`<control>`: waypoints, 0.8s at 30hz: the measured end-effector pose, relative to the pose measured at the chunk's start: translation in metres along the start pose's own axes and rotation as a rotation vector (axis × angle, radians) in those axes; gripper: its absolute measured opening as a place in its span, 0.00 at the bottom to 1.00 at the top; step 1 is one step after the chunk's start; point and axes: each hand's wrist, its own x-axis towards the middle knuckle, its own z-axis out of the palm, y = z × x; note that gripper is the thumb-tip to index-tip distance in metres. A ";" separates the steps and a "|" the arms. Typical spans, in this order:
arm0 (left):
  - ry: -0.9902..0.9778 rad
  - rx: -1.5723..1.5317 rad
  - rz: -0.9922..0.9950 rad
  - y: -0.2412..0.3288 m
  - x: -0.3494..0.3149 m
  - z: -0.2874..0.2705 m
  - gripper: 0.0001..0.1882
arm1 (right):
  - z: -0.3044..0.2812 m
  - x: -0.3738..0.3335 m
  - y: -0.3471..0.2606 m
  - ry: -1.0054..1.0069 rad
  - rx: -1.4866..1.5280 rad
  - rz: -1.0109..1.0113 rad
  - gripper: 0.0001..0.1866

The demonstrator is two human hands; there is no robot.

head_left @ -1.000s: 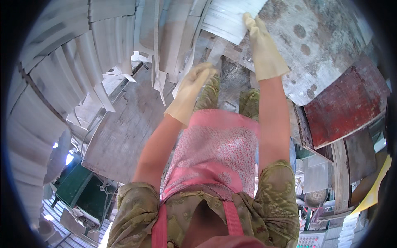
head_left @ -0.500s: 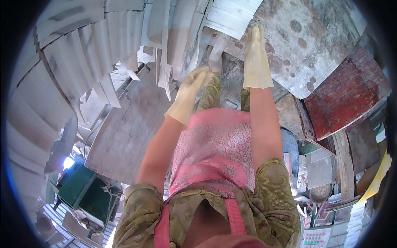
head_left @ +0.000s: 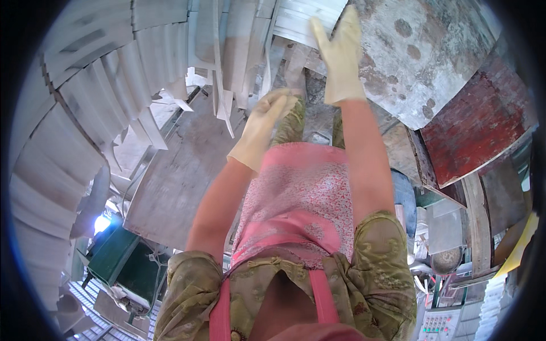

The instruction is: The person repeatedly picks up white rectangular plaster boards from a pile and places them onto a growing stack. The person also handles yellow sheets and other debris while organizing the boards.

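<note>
Both my hands wear pale yellow rubber gloves. My right hand (head_left: pixel 343 54) reaches forward with its fingers stretched out and the thumb spread away from them, holding nothing. Its fingertips are at the right edge of a stack of thin white ridged sheets (head_left: pixel 298 23), beside a large stained grey-white board (head_left: pixel 418 68); whether they touch is unclear. Closer to me, my left hand (head_left: pixel 267 116) hovers over my leg, its fingers curled together. Its palm is turned out of sight, so anything within it is hidden. A pink patterned apron (head_left: pixel 293 193) covers my front.
Long pale sheets (head_left: pixel 102 79) stand or hang in rows along the left. A grey wooden board (head_left: pixel 176 165) lies left of me, with a green metal box (head_left: pixel 114 253) behind it. To the right are a worn red board (head_left: pixel 478 122) and a button panel (head_left: pixel 438 324).
My right hand has lifted slightly forward and left, and its thumb has spread from the fingers. My left hand stays nearly in place, still curled. The view has shifted slightly.
</note>
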 end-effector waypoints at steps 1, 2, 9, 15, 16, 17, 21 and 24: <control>-0.022 -0.001 0.023 0.001 -0.001 0.001 0.26 | -0.003 -0.004 -0.003 0.127 -0.290 -0.130 0.38; -0.051 -0.002 0.048 0.003 -0.002 0.002 0.26 | -0.007 -0.007 -0.006 0.041 -0.306 -0.278 0.37; 0.027 -0.147 0.123 0.016 0.011 0.025 0.26 | -0.020 -0.033 -0.009 0.128 0.725 0.457 0.33; -0.055 -0.198 0.088 0.004 0.023 0.026 0.27 | 0.003 -0.034 -0.011 -0.185 0.605 0.561 0.28; -0.051 -0.218 0.067 0.001 0.024 0.022 0.28 | 0.007 -0.028 -0.010 -0.188 0.601 0.572 0.24; -0.053 -0.235 0.051 -0.001 0.024 0.018 0.28 | 0.009 -0.026 -0.011 -0.150 0.493 0.582 0.24; -0.028 -0.193 0.009 -0.006 0.025 0.005 0.33 | 0.010 -0.029 -0.013 -0.159 0.126 0.432 0.24; -0.024 -0.206 0.010 -0.005 0.028 0.002 0.32 | 0.007 -0.038 -0.016 -0.028 0.065 0.310 0.28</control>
